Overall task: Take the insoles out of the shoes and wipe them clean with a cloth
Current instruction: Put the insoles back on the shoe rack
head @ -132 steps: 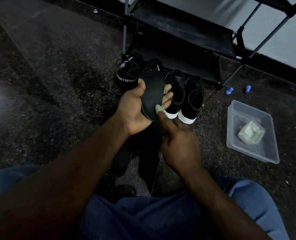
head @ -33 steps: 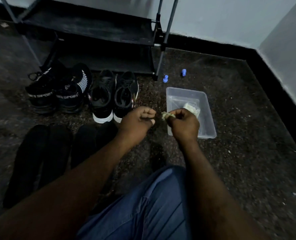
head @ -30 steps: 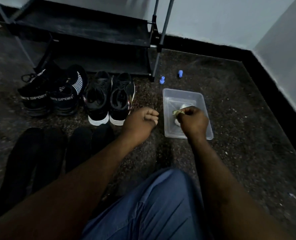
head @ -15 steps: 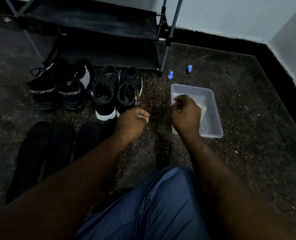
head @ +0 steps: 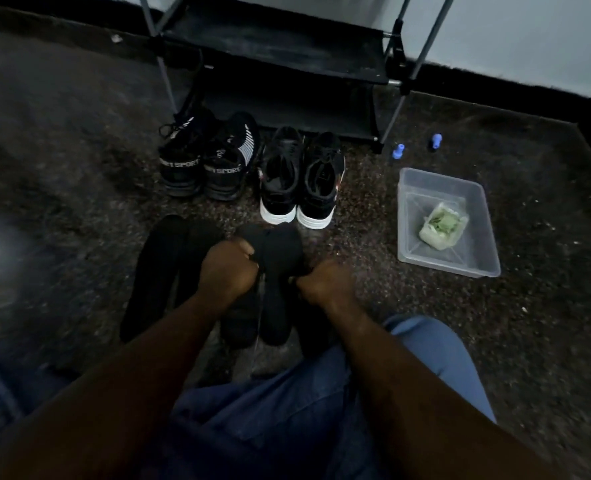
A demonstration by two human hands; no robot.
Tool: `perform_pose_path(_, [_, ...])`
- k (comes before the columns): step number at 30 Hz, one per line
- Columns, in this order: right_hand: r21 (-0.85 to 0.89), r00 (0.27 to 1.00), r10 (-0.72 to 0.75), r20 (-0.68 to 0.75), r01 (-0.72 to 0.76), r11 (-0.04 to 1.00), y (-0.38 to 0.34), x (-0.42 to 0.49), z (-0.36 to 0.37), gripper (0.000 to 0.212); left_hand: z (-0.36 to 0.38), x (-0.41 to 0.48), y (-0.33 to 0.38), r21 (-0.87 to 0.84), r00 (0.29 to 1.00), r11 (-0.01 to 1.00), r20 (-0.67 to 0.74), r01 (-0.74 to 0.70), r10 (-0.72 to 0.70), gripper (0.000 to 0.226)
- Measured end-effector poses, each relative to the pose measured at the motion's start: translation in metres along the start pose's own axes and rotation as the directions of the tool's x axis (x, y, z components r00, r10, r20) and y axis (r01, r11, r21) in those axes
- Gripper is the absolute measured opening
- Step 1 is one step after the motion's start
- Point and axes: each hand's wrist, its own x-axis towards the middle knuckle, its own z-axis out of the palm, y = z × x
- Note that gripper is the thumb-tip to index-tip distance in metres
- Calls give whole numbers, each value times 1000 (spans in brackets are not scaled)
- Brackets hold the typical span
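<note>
Several black insoles lie side by side on the dark floor. Two of them (head: 159, 271) (head: 197, 254) are on the left, clear of my hands. My left hand (head: 228, 268) has its fingers curled round the toe end of the third insole (head: 238, 320). My right hand (head: 321, 282) pinches the right edge of the fourth insole (head: 280, 292). The pale green cloth (head: 443, 226) sits bunched in the clear plastic tub (head: 449, 268) to the right, away from both hands. Beyond the insoles stand a black sport pair (head: 204, 164) and a white-soled black pair (head: 301, 181).
A black shoe rack (head: 280, 60) stands against the wall behind the shoes. Two small blue caps (head: 398, 151) (head: 436, 140) lie on the floor by its right leg. My knee in blue jeans (head: 287, 410) fills the near foreground.
My right hand dropped the cloth into the tub and came back left. Both hands moved down onto the two right-hand insoles and took hold of them.
</note>
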Motion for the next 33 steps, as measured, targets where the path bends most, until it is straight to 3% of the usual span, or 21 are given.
perform_pose_path(5, [10, 997, 25, -73, -24, 1000, -12, -12, 30, 71, -6, -18, -19, 164, 1000, 986, 21, 4, -7, 55])
perform_pose_path(10, [-17, 990, 58, -132, -61, 998, -19, -24, 54, 87, -1, -26, -28, 234, 999, 972, 54, -11, -2, 63])
perform_pose_path(12, [68, 987, 98, -130, -90, 994, -19, -21, 53, 84, -1, -25, -30, 255, 999, 967, 35, -27, 19, 62])
perform_pose_path(15, [137, 984, 147, -101, -133, 982, -15, -17, 44, 58, -1, -25, -28, 239, 997, 968, 12, -77, 76, 58])
perform_pose_path(18, [235, 983, 154, -102, -126, 964, -12, -13, 41, 32, 3, -25, -22, 121, 992, 985, 4, -126, 126, 47])
perform_pose_path(22, [523, 989, 134, -59, -84, 848, -4, 3, 48, 14, 12, -24, -5, -190, 997, 982, 65, -24, 37, 43])
perform_pose_path(26, [699, 1000, -1, -10, 8, 715, -11, -6, 25, 24, 17, -14, 8, -473, 993, 878, 117, 71, -17, 51])
perform_pose_path(30, [781, 996, -73, -56, 90, 618, -9, -6, 1, 22, 4, -11, 29, -638, 995, 769, 92, 26, 42, 35])
perform_pose_path(33, [866, 993, -79, -91, 118, 486, -10, -7, -14, 13, -4, -9, 47, -784, 988, 620, 120, 36, 95, 27])
